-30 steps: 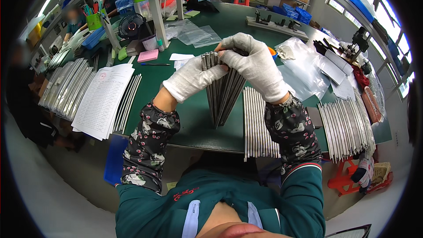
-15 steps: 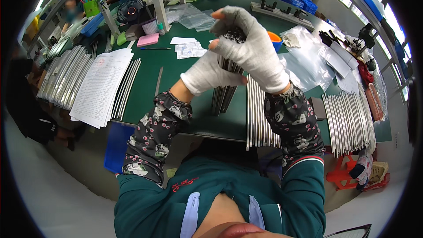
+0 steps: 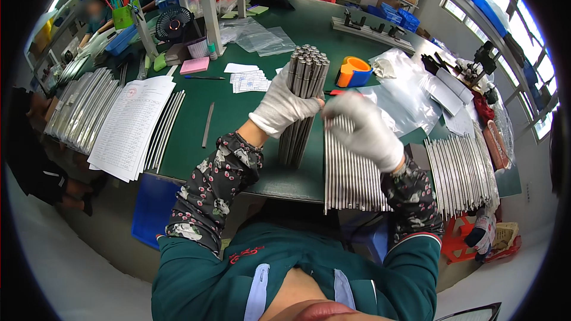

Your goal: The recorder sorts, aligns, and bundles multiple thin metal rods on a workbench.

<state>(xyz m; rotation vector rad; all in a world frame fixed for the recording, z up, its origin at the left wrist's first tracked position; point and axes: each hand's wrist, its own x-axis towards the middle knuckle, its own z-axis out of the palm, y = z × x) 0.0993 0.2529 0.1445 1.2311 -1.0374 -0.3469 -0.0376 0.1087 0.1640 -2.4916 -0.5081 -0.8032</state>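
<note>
A bundle of thin metal rods (image 3: 307,71) stands on end on the green table, leaning slightly, its shiny tips bunched at the top. My left hand (image 3: 283,107), in a white fingerless glove, is wrapped round the bundle about midway up. Just right of the bundle is my right hand (image 3: 364,131), gloved the same way and smeared by motion, so its fingers are not clear. Beneath that hand lies a row of metal rods (image 3: 351,181) side by side, reaching past the near table edge.
More rods (image 3: 459,172) lie at the right. Printed sheets (image 3: 132,128) cover rods at the left, and a flat metal strip (image 3: 207,125) lies nearer the middle. Beyond the bundle are an orange-and-blue tape dispenser (image 3: 355,73), clear plastic bags (image 3: 410,95) and a small fan (image 3: 173,23).
My right hand has come off the top of the bundle and moved right and down, uncovering the rod tips. My left hand stays round the rods.
</note>
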